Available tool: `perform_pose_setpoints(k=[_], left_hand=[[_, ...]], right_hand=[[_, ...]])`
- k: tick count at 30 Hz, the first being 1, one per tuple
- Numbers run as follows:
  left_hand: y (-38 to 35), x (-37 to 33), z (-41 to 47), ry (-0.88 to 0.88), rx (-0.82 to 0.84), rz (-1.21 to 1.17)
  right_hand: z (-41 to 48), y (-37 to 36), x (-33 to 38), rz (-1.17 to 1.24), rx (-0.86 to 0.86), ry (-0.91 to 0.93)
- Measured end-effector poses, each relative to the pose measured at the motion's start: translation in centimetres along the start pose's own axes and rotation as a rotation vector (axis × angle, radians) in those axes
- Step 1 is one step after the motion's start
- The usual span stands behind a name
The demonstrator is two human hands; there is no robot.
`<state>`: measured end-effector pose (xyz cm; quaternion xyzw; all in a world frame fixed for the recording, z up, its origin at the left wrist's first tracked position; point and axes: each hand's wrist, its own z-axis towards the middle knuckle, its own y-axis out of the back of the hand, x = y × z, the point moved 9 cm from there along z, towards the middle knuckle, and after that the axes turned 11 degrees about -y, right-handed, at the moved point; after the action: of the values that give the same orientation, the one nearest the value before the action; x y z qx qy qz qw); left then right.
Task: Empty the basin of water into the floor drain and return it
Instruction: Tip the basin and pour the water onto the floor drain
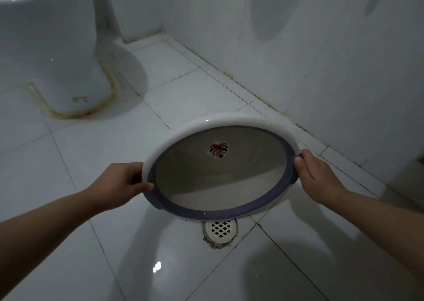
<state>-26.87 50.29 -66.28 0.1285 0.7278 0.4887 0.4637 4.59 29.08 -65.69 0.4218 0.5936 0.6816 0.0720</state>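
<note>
A round white basin [220, 176] with a purple rim band and a red leaf print inside is tipped steeply toward me, its open side facing the camera. My left hand [124, 183] grips its left rim and my right hand [319, 176] grips its right rim. The basin's low edge hangs just above the white grated floor drain [220, 230], partly covering the drain's far side. No water shows inside the basin. The white floor tiles around the drain look wet and glossy.
A white toilet base [52, 55] stands at the far left, with stained sealant around its foot. A tiled wall [321, 48] runs along the right, meeting the floor just behind the basin. Bare tiles spread in front of the drain and to its left.
</note>
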Motion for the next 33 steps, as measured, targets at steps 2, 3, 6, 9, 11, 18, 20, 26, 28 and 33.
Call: perform_pose_setpoints(k=[2, 3, 6, 9, 11, 18, 20, 26, 28, 33], left_hand=[[-0.1, 0.0, -0.1, -0.006, -0.006, -0.001], [-0.1, 0.0, -0.2, -0.005, -0.008, -0.001], [-0.3, 0.0, -0.4, -0.003, -0.005, 0.008], [-0.3, -0.1, -0.5, -0.008, -0.012, -0.001], [-0.2, -0.3, -0.6, -0.018, -0.02, -0.004], [0.0, -0.5, -0.8, -0.053, -0.049, 0.014], [0.1, -0.5, -0.9, -0.058, -0.055, 0.011], [0.2, -0.6, -1.1, -0.078, -0.073, 0.025], [0.2, -0.5, -1.1, -0.081, -0.081, 0.027], [0.2, -0.5, -1.3, -0.097, -0.085, 0.038]], right_hand=[[0.0, 0.0, 0.0, -0.002, -0.003, 0.006], [-0.1, 0.1, 0.0, -0.005, -0.006, 0.009], [-0.2, 0.2, 0.0, -0.013, -0.011, 0.019], [-0.4, 0.3, 0.1, -0.019, -0.016, 0.02], [-0.5, 0.4, 0.1, -0.022, -0.022, 0.026], [-0.9, 0.7, 0.2, -0.015, -0.04, 0.043], [-1.0, 0.9, 0.5, -0.008, -0.044, 0.055], [-1.5, 1.2, 1.1, -0.001, -0.047, 0.068], [-1.5, 1.2, 1.1, -0.008, -0.051, 0.073], [-1.6, 1.3, 1.0, -0.015, -0.058, 0.075]])
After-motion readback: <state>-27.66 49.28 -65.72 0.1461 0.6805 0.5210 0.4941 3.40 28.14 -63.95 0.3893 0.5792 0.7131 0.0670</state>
